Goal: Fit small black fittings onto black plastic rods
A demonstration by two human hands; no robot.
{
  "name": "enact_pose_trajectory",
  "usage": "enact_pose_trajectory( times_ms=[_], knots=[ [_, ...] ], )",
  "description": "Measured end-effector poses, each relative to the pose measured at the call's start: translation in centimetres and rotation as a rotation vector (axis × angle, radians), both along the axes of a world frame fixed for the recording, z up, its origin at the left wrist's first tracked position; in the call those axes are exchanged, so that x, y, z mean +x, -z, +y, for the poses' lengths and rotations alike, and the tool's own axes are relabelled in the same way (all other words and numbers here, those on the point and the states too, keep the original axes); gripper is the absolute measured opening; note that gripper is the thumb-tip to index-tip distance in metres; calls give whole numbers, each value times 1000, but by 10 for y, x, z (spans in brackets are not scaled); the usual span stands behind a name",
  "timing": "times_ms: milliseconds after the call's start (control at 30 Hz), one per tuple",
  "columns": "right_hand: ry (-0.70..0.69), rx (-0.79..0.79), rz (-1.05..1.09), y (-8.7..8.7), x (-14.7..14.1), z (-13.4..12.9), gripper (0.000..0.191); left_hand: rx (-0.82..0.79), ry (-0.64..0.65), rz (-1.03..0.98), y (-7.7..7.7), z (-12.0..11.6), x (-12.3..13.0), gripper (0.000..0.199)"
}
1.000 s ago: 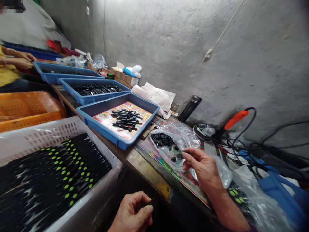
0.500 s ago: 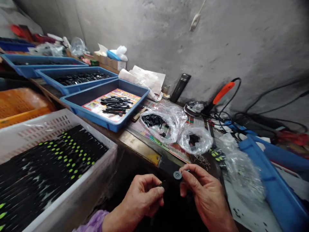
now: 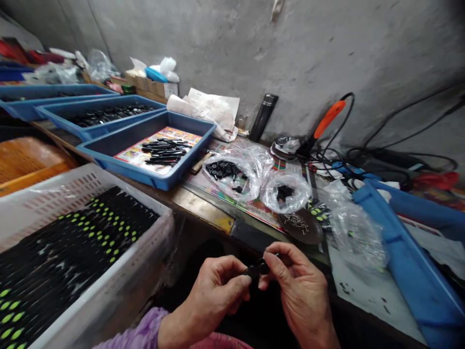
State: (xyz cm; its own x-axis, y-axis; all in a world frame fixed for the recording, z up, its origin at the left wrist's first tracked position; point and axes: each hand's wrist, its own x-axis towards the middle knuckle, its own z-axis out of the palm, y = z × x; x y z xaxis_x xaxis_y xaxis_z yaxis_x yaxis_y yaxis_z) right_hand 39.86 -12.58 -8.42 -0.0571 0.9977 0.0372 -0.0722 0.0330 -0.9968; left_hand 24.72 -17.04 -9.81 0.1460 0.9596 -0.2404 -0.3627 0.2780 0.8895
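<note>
Left hand [image 3: 221,288], grip pinched on a dark piece [image 3: 251,272]; right hand [image 3: 300,286], grip pinched on a black part [image 3: 264,266] just beside it. Both likely light, stiff, smooth; best held by the edges.

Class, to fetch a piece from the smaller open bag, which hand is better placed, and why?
Likely the right hand: it is nearer the bag, while the left hand sits toward the white crate. Both are busy at small dark parts.

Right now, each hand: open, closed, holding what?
Left hand: closed, pinching a black part.
Right hand: closed, pinching a small dark piece.
</note>
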Motion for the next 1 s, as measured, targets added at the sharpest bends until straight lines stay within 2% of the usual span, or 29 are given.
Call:
enact_pose_trajectory(
  times_ms=[333, 533, 767, 1000],
  knots=[
    [-61, -97, -76, 3, 8, -4, 32, 15, 23, 36, 0, -4, 1, 31],
    [-204, -86, -146, 4, 9, -5, 31, -14, 19, 47, 1, -7, 2, 31],
    [-391, -148, -209, 4, 11, -1, 35, -82, 24, 14, 0, -10, 1, 38],
    [-301, -126, -218, 10, 11, -2, 36, -173, 98, -134, 1, -8, 0, 36]
  ],
)
